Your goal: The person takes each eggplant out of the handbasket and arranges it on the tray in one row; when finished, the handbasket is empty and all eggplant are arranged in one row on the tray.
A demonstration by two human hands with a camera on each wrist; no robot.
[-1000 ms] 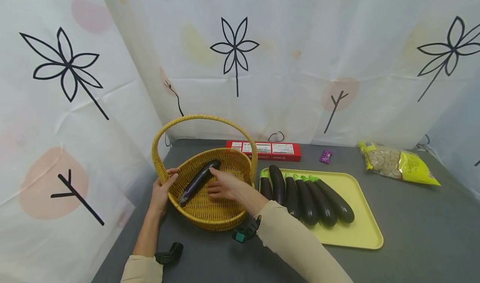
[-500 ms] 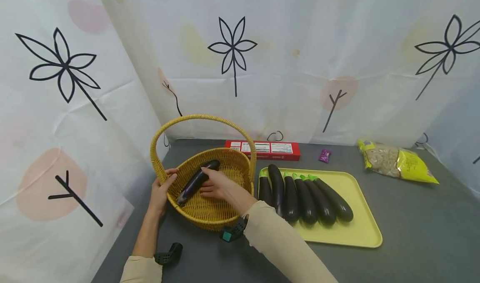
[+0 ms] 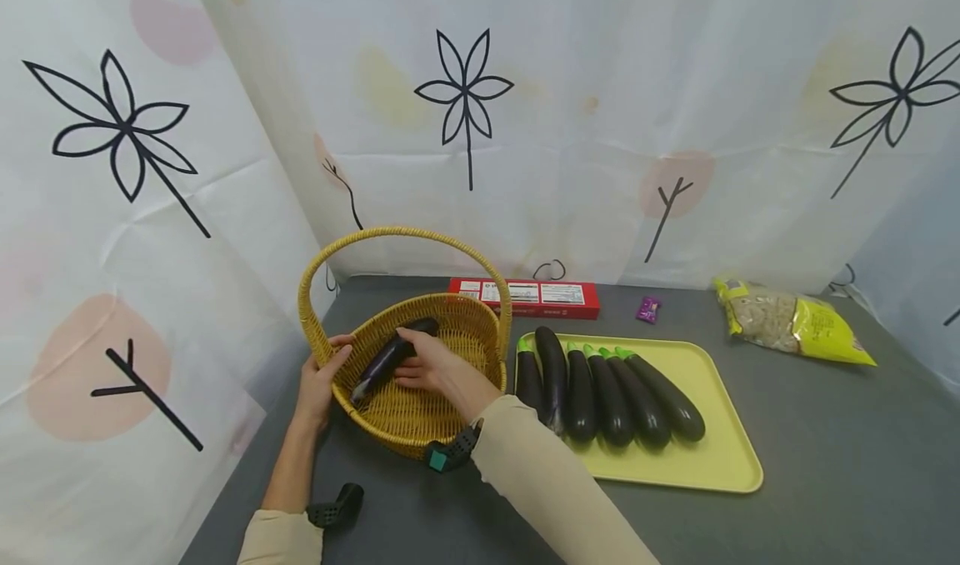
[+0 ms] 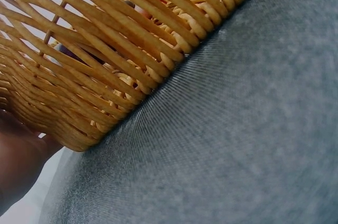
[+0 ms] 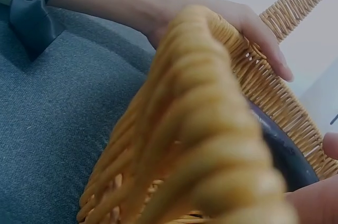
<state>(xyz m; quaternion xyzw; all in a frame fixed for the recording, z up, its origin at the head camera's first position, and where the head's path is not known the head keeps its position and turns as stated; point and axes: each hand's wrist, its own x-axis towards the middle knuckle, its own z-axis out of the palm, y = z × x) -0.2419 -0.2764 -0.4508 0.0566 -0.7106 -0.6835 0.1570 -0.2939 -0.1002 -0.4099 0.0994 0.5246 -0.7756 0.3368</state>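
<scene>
My left hand holds the left side of the yellow wicker basket, thumb over the rim beside the foot of the tall handle. From the left wrist view, that hand lies against the woven outer wall. Inside the basket one dark purple eggplant lies slanted along the left wall. My right hand reaches in from the right and grips it, thumb across its top and fingers along its near side. The right wrist view shows the eggplant between thumb and fingers, partly hidden by the blurred rim.
On the right, a pale yellow tray bears several eggplants in a row, most with green stem ends. Behind stand a long red box and a small purple packet. A yellow bag lies at the far right, before a patterned curtain.
My right hand has moved left inside the basket, its thumb now over the eggplant's top. The left hand keeps its place on the basket. The tray's eggplants lie as before.
</scene>
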